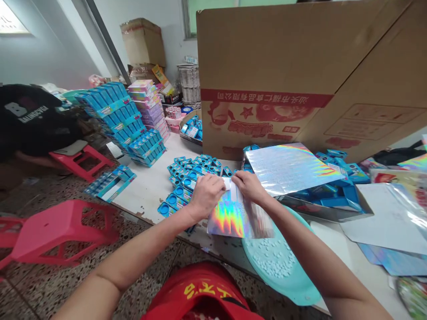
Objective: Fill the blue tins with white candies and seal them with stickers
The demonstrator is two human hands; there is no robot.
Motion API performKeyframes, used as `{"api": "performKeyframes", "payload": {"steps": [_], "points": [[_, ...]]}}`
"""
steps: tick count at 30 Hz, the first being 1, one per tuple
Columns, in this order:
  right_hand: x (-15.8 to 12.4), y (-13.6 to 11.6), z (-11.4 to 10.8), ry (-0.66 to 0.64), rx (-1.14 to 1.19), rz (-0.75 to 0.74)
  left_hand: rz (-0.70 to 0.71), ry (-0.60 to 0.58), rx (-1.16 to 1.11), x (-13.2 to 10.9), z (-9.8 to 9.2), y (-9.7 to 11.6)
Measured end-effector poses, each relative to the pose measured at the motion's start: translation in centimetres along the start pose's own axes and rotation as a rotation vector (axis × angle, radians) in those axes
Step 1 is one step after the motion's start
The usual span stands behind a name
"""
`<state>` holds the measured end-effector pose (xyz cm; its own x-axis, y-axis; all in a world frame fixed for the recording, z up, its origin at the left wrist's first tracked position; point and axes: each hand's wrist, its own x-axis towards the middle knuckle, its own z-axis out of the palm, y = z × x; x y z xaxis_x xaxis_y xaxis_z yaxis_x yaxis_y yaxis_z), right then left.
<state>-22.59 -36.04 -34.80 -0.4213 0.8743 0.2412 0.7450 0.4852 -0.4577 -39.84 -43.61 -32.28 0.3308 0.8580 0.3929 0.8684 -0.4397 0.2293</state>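
A shiny rainbow-coloured holographic sheet [230, 218] hangs between my hands over the table's front edge. My left hand [208, 195] is closed at its upper left, with a small white piece showing by the fingertips. Just to the right, my right hand [248, 186] pinches the sheet's upper edge. Whether the white piece is the sheet's own backing, I cannot tell. Behind and left of my hands lie many small blue cartons [180, 198] with round holes. Under my right forearm, a turquoise basin [302, 284] holds many small white pieces.
A large brown cardboard box [267, 58] stands behind. Another holographic sheet [293, 166] lies over an open box of blue packs [347, 200]. Stacked blue display boxes [113, 115] rise at the left. Red stools [60, 226] and a person in black [33, 120] are further left.
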Motion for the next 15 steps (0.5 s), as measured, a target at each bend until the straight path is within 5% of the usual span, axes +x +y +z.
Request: {"api": "performKeyframes", "payload": {"steps": [9,12,15], "points": [[1.2,-0.4,0.7,0.156,-0.224,0.053,-0.207,-0.012,-0.539,0.1,-6.2,-2.7],[0.6,-2.4,-0.2,0.297,-0.061,-0.053,-0.210,-0.068,-0.543,-0.1,-7.1,-4.0],[0.0,-6.1,-0.9,0.267,0.262,-0.170,-0.148,-0.113,-0.495,-0.2,-7.4,-5.1]]}}
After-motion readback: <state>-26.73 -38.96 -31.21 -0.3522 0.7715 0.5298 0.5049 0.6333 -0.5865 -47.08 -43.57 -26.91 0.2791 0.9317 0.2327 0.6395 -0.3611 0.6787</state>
